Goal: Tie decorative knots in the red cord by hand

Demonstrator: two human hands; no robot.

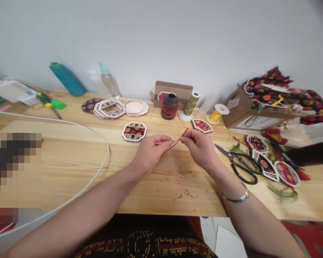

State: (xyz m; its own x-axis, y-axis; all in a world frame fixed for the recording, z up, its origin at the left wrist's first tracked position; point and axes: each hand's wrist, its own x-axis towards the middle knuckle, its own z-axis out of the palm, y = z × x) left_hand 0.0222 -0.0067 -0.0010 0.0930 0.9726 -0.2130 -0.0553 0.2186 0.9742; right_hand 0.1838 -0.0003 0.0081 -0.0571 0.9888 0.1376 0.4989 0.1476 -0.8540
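1. Left hand (pixel 150 152): thumb and forefinger closed in a pinch on a thin red cord (pixel 177 141).
2. Right hand (pixel 200 147): thumb and forefinger likewise closed on the red cord, other fingers curled in. Silver bracelet (pixel 238 196) on that forearm.
3. Red cord: a short span runs between the two sets of fingertips; one end pokes up past the right fingers, and a length hangs beside the left fingers. Fine detail at the right pinch too small to read.
4. Just left of the left fingers: an octagon-like panel (pixel 134 131), pale lattice rim over dark floral fabric, flat on the wooden table (pixel 156 193).
5. Beyond the fingers: black cone wound with red cord (pixel 169 108), with an open small cardboard box (pixel 173 87) behind it. Green patterned spool (pixel 191 104) to the right of the cone; yellow thread spool (pixel 215 114) farther right.
6. Just beyond the right fingers: fan-shaped piece (pixel 202 125), pink-red fabric, pale rim.
7. Right of the right fingers: black-handled scissors (pixel 243 165), blades angled toward the hand. More lattice pieces (pixel 267 166) past the handles; larger cardboard box (pixel 244 111) behind.
8. Far left of the left fingers, toward the wall: pale lattice frames (pixel 110 108), spray bottle (pixel 109 81), teal thread cone (pixel 68 79).
9. Below the fingers: small dark scraps (pixel 187 194) scattered on the table.
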